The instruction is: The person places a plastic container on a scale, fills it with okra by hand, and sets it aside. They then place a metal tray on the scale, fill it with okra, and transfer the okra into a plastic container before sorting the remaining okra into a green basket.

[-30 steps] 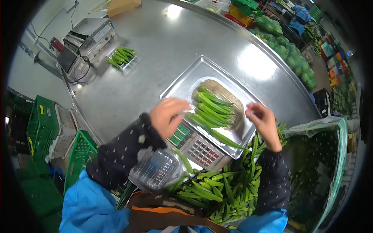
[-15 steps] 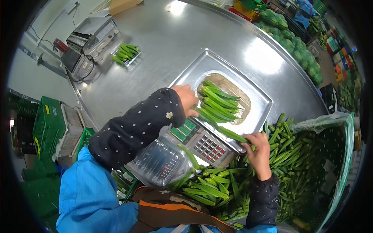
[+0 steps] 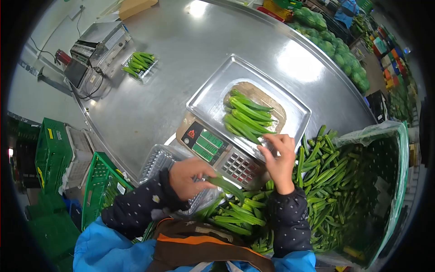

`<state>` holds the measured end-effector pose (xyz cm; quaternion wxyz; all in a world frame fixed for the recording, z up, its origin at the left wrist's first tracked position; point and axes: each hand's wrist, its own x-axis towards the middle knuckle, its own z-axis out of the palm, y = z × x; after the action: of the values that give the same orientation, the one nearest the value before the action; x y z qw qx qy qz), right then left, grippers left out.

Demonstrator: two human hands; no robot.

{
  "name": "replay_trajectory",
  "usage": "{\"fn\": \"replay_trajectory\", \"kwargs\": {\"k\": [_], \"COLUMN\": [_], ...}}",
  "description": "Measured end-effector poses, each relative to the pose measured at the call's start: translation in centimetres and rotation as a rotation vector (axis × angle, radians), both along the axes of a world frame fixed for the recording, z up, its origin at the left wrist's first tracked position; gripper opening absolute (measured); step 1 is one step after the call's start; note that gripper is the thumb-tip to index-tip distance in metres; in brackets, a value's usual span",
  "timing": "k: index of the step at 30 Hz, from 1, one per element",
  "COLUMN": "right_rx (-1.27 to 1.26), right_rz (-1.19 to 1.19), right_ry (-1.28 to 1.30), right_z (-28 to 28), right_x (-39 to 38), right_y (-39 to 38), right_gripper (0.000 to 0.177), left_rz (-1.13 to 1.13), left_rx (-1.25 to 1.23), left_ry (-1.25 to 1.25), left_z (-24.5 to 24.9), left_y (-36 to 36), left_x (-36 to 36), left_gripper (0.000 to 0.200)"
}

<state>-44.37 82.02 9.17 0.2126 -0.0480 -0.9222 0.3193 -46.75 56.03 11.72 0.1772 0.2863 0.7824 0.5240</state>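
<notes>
Several okra pods (image 3: 247, 119) lie side by side on the metal tray (image 3: 210, 93) of a weighing scale. My left hand (image 3: 190, 177) has drawn back over the clear plastic containers (image 3: 156, 156) and pinches a single okra pod (image 3: 230, 187) by one end. At the tray's near edge, my right hand (image 3: 281, 158) is beside the tips of the weighed pods, thumb and fingers apart. Whether its fingertips touch a pod is hard to tell. The scale's green display (image 3: 208, 145) and keypad (image 3: 238, 167) show between my hands. Below them is a heap of loose okra (image 3: 326, 181).
A green crate (image 3: 396, 181) lined with plastic holds the heap at right. A filled okra pack (image 3: 139, 62) sits on the steel table (image 3: 176, 54) near a machine (image 3: 97, 50). Green crates (image 3: 54, 149) stand at left; bagged green vegetables (image 3: 335, 47) lie beyond the table.
My left hand has moved from the tray down toward my body, with an okra pod in it. My right hand has shifted up and left to the weighed pods. The scale's display is more exposed.
</notes>
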Motion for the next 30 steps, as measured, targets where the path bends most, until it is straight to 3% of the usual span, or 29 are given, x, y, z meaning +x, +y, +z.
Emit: {"fn": "replay_trajectory", "kwargs": {"k": [2,6,9,13,16,18,22,26,30], "right_rx": [-0.187,-0.289,-0.476,-0.541,-0.346,-0.403,-0.180,-0.018,0.030], "right_rz": [-0.053,-0.217,-0.368,-0.331,-0.243,-0.176,-0.072,-0.013,0.016], "right_ry": [-0.016,-0.136,-0.175,-0.103,-0.105,-0.060,0.036,-0.095,-0.249], "right_z": [-0.2,0.2,-0.3,-0.5,0.2,0.2,0.4,0.6,0.0], "right_x": [3.0,10.6,14.8,14.4,10.1,5.8,-2.5,-5.9,-5.2], "right_y": [1.6,4.4,5.8,6.7,7.0,7.0,6.3,5.7,5.9], "right_gripper": [0.016,0.008,0.007,0.009,0.010,0.009,0.008,0.011,0.016], "left_rz": [-0.046,-0.201,-0.434,-0.542,-0.425,-0.247,-0.015,0.011,-0.056], "left_rx": [0.038,0.034,-0.295,-0.372,-0.282,-0.169,-0.192,-0.269,-0.327], "left_ry": [0.136,0.211,0.356,0.395,0.325,0.485,0.696,0.857,0.745], "left_z": [-0.7,-3.6,-5.9,-5.5,-2.8,-0.7,1.7,-0.1,-3.5], "left_y": [0.8,1.5,0.9,0.5,1.3,2.5,6.4,10.6,12.2], "left_x": [2.1,7.2,10.1,10.3,6.9,2.7,-6.2,-11.9,-14.2], "left_gripper": [0.024,0.025,0.029,0.027,0.023,0.016,0.020,0.033,0.038]}}
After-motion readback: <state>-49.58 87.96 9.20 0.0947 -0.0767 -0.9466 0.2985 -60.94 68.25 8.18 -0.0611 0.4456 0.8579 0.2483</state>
